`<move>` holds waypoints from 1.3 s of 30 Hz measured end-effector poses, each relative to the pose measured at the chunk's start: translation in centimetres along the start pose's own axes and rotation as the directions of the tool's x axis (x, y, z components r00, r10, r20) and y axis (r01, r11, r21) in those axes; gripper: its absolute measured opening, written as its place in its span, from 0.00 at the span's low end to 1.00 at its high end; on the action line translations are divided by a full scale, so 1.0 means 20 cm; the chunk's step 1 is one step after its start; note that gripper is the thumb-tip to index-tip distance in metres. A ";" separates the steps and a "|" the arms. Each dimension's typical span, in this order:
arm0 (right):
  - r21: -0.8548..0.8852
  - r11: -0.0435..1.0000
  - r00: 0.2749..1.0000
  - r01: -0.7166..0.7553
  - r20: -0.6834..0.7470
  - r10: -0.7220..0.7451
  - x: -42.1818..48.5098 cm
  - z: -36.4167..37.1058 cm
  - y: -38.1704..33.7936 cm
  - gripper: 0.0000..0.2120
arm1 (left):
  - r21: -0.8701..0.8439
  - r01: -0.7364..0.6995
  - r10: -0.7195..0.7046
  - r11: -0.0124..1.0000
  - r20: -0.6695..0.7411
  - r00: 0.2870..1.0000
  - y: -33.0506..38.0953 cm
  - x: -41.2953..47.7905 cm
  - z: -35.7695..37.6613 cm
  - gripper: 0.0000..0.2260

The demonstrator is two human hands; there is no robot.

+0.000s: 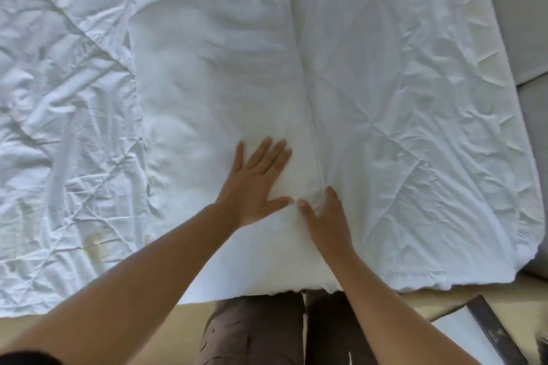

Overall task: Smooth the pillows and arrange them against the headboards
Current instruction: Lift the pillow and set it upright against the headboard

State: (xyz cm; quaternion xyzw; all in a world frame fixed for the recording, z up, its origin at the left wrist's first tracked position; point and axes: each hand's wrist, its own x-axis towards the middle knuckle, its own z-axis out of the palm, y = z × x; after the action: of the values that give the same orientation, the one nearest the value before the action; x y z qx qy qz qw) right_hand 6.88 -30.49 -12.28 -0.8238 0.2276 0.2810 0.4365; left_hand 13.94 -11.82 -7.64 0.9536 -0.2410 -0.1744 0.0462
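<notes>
Both arms reached out from the bottom of the view, over the near edge of the bed [59, 157]. The left hand [255, 187] lay flat on the pillow [219, 92], palm down, with its fingers spread wide and pointing away from the person and a little to the right. It held nothing. The right hand [326, 216] rested just beside it, thumb nearly touching thumb. This hand was tipped on its side, and its fingers went down into the fold where the pillow met the white quilt [415, 98] on the right, so I cannot tell if they were pinching cloth or just pressing. The pillow was long and white. Its long side ran from near the person to far away, straight up the middle of the view. Its near end hung at the bed's edge, just above the person's brown trousers [255, 332]. Its far end met more white bedding near the top. The pillow had soft wrinkles. Crumpled white bedding lay to its left, with a yellowish stain [95, 246] near the lower left. Grey padded panels [522, 24] stood at the far right, past the quilt. A dark flat thing [492, 332] lay on the floor at the lower right. No words could be read anywhere.
</notes>
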 end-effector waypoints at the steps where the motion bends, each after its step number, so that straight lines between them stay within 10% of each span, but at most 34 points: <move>1: 0.008 1.000 1.000 -0.016 0.013 0.016 0.02 0.00 0.00 0.40 | 0.054 -0.099 0.096 0.994 0.054 0.994 0.00 0.07 -0.01 0.40; 14: 0.034 0.991 0.968 -0.130 -0.213 0.134 0.03 0.13 -0.02 0.28 | 0.241 -0.695 0.607 0.678 0.349 0.714 -0.17 0.81 -0.07 0.38; 39: 0.001 0.976 0.935 -0.216 -0.289 0.207 0.14 0.24 -0.01 0.30 | 0.503 -0.496 0.379 0.708 0.323 0.867 -0.84 1.74 -0.48 0.42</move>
State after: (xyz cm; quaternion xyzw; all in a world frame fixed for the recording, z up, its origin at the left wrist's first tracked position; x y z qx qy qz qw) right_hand 7.84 -26.67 -16.10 -0.8333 0.3713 0.2072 0.3532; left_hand 53.38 -13.56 -12.28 0.8155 -0.5053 -0.1706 -0.2248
